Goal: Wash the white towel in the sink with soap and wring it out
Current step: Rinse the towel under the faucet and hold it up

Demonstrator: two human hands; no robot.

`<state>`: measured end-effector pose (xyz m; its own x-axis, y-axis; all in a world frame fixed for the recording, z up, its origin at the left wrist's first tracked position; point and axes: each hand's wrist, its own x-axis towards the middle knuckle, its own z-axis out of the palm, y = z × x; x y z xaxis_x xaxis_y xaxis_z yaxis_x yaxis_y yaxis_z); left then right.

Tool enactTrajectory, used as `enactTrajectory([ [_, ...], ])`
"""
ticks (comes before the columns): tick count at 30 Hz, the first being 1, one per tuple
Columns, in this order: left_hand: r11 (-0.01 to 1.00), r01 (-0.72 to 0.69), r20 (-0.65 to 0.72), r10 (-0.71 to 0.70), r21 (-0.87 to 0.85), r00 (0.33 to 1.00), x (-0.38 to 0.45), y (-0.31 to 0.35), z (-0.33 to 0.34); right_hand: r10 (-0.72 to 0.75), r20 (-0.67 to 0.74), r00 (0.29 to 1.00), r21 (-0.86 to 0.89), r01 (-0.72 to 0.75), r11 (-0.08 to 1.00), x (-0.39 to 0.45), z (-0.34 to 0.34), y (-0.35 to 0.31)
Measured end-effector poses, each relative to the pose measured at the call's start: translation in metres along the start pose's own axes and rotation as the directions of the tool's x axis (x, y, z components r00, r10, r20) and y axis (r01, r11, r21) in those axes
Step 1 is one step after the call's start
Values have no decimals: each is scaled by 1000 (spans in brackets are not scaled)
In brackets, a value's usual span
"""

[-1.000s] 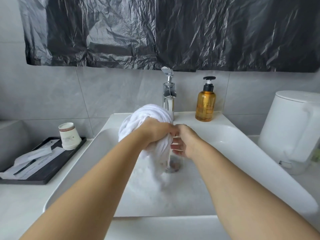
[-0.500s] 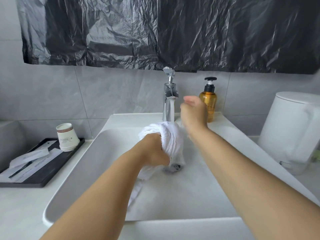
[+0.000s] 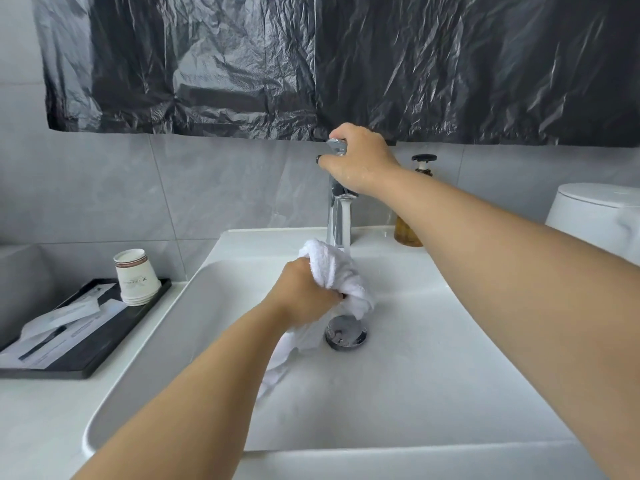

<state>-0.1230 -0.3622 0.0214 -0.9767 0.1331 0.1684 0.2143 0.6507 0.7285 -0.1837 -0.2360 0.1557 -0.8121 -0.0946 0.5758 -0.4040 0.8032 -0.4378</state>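
Note:
My left hand (image 3: pixel 303 294) grips the bunched white towel (image 3: pixel 337 271) over the chrome drain (image 3: pixel 345 336) of the white sink (image 3: pixel 433 358). A loose end of the towel trails down under my left forearm onto the basin floor. My right hand (image 3: pixel 358 161) is raised to the top of the chrome faucet (image 3: pixel 337 220), its fingers curled round the lever handle. A stream of water falls from the spout onto the towel. The amber soap bottle (image 3: pixel 408 233) with a black pump stands behind my right forearm, partly hidden.
A black tray (image 3: pixel 86 341) on the left counter holds stacked paper cups (image 3: pixel 135 275) and wrapped sachets. A white lidded bin (image 3: pixel 595 220) stands at the right. Black plastic sheeting (image 3: pixel 311 64) hangs on the wall above the faucet.
My right hand let go of the towel, rose past the soap bottle and took hold of the faucet lever. My left hand lowered the towel toward the drain. Water now runs.

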Motion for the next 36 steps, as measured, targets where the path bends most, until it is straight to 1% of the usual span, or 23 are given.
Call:
enactTrajectory([
  [3, 983, 45, -85, -61, -176, 995, 2, 2, -5, -87, 38, 995, -97, 90, 991, -12, 4, 4],
  [5, 943, 46, -144, -99, -330, 985, 2, 5, -9, -94, 99, 991, -102, 104, 989, -22, 5, 4],
  [8, 853, 15, -223, -153, -522, 963, -2, 10, -20, -32, 130, 991, 83, 22, 996, -41, 3, 5],
  [9, 820, -4, -244, -165, -572, 956, -3, 12, -24, 4, 71, 997, 174, -17, 985, -51, 5, 6],
  [11, 751, -43, -270, -183, -659, 945, -5, 13, -32, 184, -118, 976, 342, -134, 930, -74, 16, 14],
  [12, 721, -65, -276, -179, -690, 945, -6, 14, -36, 326, -148, 934, 418, -239, 876, -85, 23, 20],
  [13, 697, -87, -277, -164, -711, 947, -8, 15, -38, 469, -62, 881, 501, -379, 778, -95, 28, 26],
  [14, 687, -103, -271, -141, -719, 952, -9, 16, -39, 578, 139, 804, 563, -544, 622, -102, 32, 30],
  [15, 691, -112, -253, -107, -714, 961, -11, 17, -40, 606, 406, 684, 562, -710, 424, -109, 33, 32],
  [16, 709, -115, -220, -58, -696, 974, -14, 19, -40, 555, 602, 574, 547, -803, 237, -113, 36, 37],
  [17, 740, -115, -166, 4, -662, 986, -16, 20, -39, 500, 699, 511, 537, -837, 105, -117, 37, 40],
  [18, 776, -113, -90, 72, -620, 993, -17, 19, -38, 470, 724, 506, 559, -829, 31, -119, 39, 44],
  [19, 804, -98, 5, 124, -586, 992, -19, 18, -38, 469, 705, 533, 605, -796, -5, -118, 41, 49],
  [20, 819, -62, 118, 156, -571, 981, -18, 16, -37, 488, 665, 565, 643, -766, 11, -116, 42, 53],
  [21, 815, 3, 251, 175, -579, 952, -19, 14, -37, 531, 597, 601, 674, -735, 75, -115, 39, 56],
  [23, 792, 146, 466, 189, -593, 865, -20, 13, -38, 598, 459, 657, 722, -668, 179, -111, 30, 68],
  [25, 808, 207, 545, 161, -552, 823, -19, 11, -38, 583, 364, 727, 778, -581, 238, -107, 17, 77],
  [28, 881, 232, 521, 19, -412, 853, -15, 5, -40, 487, 291, 824, 820, -477, 317, -108, -10, 77],
  [31, 920, 278, 458, -129, -276, 880, -12, 0, -42, 340, 309, 888, 788, -439, 432, -109, -35, 73],
  [32, 927, 282, 395, -169, -248, 903, -11, -1, -40, 289, 321, 902, 775, -425, 468, -108, -42, 71],
  [34, 932, 219, 221, -158, -288, 962, -11, 4, -34, 184, 355, 917, 744, -396, 538, -107, -59, 59],
  [35, 926, 163, 176, -107, -340, 979, -12, 9, -32, 124, 369, 921, 728, -369, 578, -106, -67, 54],
  [36, 905, 114, 184, -40, -410, 982, -10, 15, -30, 74, 386, 919, 713, -348, 609, -105, -73, 48],
])
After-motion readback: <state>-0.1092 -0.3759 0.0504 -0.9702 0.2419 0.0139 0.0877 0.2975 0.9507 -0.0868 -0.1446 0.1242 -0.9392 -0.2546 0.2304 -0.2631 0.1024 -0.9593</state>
